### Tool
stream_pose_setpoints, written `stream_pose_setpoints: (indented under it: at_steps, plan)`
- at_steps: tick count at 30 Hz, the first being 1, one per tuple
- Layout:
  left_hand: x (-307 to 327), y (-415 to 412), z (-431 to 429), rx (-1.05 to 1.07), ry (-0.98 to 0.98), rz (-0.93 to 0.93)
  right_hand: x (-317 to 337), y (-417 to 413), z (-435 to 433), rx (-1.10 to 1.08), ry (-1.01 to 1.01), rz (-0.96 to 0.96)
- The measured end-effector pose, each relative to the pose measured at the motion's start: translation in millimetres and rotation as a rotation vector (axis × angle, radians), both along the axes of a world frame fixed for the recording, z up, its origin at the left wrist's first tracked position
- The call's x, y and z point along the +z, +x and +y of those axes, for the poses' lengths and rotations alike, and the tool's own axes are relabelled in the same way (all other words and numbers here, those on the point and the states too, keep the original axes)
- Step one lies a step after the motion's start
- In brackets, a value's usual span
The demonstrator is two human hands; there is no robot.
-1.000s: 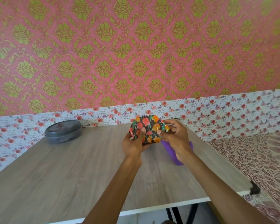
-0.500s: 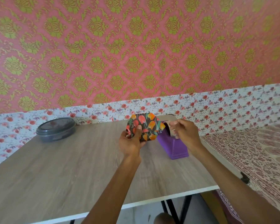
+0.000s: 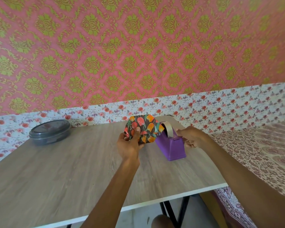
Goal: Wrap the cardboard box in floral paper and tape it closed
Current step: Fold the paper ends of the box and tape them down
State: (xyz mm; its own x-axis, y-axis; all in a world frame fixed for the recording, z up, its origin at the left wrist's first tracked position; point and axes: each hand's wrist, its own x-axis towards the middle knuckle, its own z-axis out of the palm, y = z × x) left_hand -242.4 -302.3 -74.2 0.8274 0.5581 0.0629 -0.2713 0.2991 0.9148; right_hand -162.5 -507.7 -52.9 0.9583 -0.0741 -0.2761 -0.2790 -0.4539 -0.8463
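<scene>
Left hand (image 3: pixel 130 145) is gripping the floral-wrapped box (image 3: pixel 144 130), thumb pressing its front, just above the table (image 3: pixel 72 170) near the far edge. Likely light, stiff inside, with glossy paper slipping, so pinching over the folds is advisable. Right hand (image 3: pixel 190 137) is curling beside the tape dispenser (image 3: pixel 172 146); grasp indiscernible.

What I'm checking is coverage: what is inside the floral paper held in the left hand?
Nothing inside shows. The floral paper covers every visible side, and the left hand grips it with the thumb on its front. Any cardboard box within is fully hidden.
</scene>
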Motion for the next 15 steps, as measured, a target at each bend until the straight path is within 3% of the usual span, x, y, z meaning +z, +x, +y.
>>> stream_pose_setpoints:
  at_steps: [6, 15]
  plan:
    - [-4, -2, 0, -0.021, -0.018, -0.013, 12, -7, 10, -0.050, 0.479, 0.146]
    - [-4, -4, 5, -0.033, -0.053, -0.009, 0, -11, 19, -0.063, 0.665, 0.128]
